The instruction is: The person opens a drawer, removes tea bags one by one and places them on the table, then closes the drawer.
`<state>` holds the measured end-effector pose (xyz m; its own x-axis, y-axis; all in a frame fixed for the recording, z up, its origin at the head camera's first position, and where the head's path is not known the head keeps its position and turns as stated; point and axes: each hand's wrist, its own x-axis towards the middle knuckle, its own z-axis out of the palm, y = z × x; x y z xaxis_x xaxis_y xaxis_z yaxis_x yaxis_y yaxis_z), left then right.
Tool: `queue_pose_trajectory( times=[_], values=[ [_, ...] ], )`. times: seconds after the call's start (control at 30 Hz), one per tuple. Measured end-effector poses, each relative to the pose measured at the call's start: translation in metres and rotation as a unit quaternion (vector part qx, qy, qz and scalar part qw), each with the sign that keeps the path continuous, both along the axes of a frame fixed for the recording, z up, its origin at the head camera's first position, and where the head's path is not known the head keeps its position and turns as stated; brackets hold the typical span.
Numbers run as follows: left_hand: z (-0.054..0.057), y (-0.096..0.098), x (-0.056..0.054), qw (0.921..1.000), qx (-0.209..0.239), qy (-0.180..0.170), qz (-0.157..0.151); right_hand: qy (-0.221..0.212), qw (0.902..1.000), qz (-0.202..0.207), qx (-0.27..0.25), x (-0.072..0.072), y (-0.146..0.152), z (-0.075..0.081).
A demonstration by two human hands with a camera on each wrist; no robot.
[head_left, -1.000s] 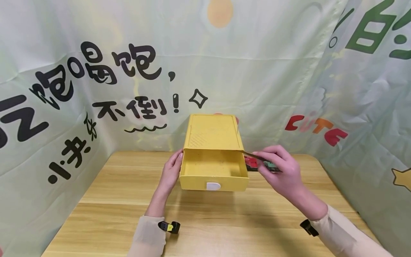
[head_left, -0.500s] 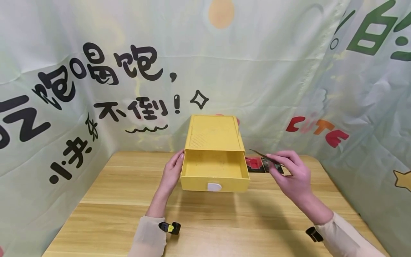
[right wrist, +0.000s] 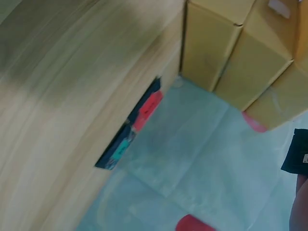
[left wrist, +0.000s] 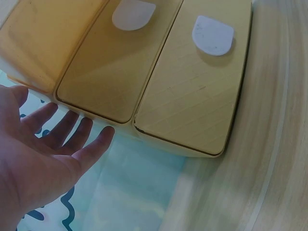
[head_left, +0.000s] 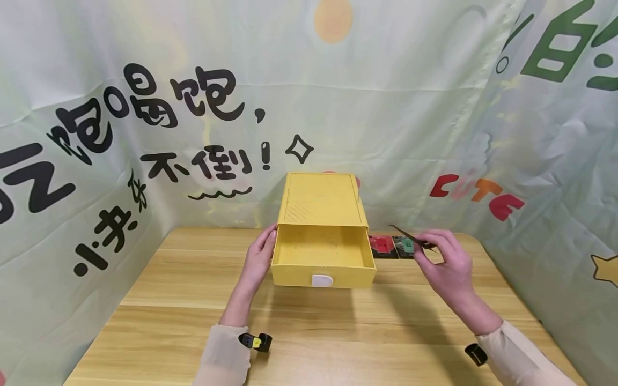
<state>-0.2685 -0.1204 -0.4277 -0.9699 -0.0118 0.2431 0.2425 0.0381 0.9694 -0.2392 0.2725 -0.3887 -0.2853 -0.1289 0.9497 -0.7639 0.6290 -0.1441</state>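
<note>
A yellow drawer cabinet (head_left: 321,198) stands at the back of the table, its top drawer (head_left: 323,276) pulled out with nothing visible inside. My left hand (head_left: 258,257) lies along the cabinet's left side; the left wrist view shows its fingers (left wrist: 96,149) extended beside the drawer fronts. To the right of the cabinet, my right hand (head_left: 449,268) pinches a thin, dark flat packet (head_left: 410,237) above the table. A red-and-black flat packet (head_left: 383,244) and a green-and-black one (head_left: 404,246) lie below it, partly hidden by the hand.
White tabs mark the drawer fronts, such as the lower tab (left wrist: 213,36) in the left wrist view. A printed cloth (head_left: 386,123) hangs behind and beside the wooden table (head_left: 309,338). Each sleeve carries a small black strap (head_left: 255,342).
My right hand has drawn the dark packet to the right, away from the open drawer's edge, uncovering more of the packets on the table. The left hand stays at the cabinet's side.
</note>
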Motion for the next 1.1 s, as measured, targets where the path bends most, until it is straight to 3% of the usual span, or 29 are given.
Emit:
queue_pose_trajectory(
  times=[0.27, 0.57, 1.1],
  values=[
    [0.0, 0.0, 0.0, 1.0, 0.005, -0.005, -0.003, -0.031, 0.9973, -0.05, 0.043, -0.014, 0.03, -0.019],
    [0.0, 0.0, -0.001, 0.9999, 0.011, -0.006, -0.003, -0.04, 0.9925, -0.09, 0.072, -0.027, 0.051, -0.03],
    [0.001, 0.0, 0.001, 0.9998, 0.014, -0.017, 0.0, -0.122, 0.9701, -0.168, 0.126, -0.046, 0.078, -0.046]
  ],
)
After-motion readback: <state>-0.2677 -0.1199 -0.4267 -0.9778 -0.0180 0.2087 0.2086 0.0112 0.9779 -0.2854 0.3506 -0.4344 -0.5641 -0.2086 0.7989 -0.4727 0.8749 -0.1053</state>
